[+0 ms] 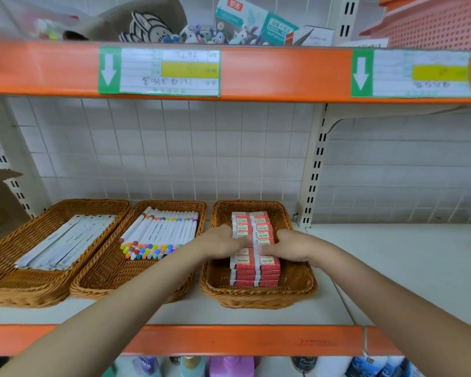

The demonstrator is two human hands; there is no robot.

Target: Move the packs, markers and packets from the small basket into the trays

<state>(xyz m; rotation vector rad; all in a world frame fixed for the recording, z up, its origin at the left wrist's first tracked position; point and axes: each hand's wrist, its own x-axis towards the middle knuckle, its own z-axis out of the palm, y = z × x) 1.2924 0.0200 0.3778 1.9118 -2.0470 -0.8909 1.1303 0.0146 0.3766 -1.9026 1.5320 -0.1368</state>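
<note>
Presently both hands, left (220, 242) and right (288, 244), rest on red packs (254, 263) in rightmost wicker tray (297, 287); finger grip blurred, cannot tell.

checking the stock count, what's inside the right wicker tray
The right wicker tray holds red-and-white packs marked 2B, in two columns, stacked at the front. The left hand and right hand cover the middle packs, so the full count is hidden.
</note>
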